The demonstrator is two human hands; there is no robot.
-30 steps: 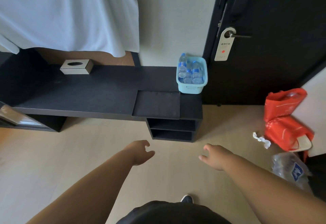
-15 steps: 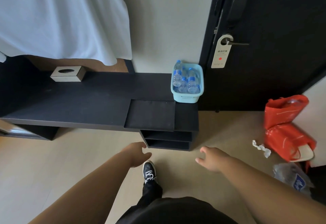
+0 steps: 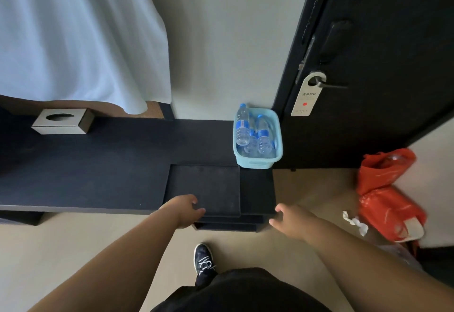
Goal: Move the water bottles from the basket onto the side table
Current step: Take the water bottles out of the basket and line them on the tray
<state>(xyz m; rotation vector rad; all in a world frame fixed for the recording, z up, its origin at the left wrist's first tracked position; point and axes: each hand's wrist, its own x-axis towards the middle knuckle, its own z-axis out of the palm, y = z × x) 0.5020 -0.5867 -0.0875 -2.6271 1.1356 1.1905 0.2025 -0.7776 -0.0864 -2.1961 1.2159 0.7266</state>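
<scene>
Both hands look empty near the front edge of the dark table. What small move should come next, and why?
Probably reach the right hand forward to the light blue basket and take hold of the tallest water bottle. Both hands are open and hold nothing, the left hand being farther off, and every bottle is still in the basket at the back right of the table.
</scene>
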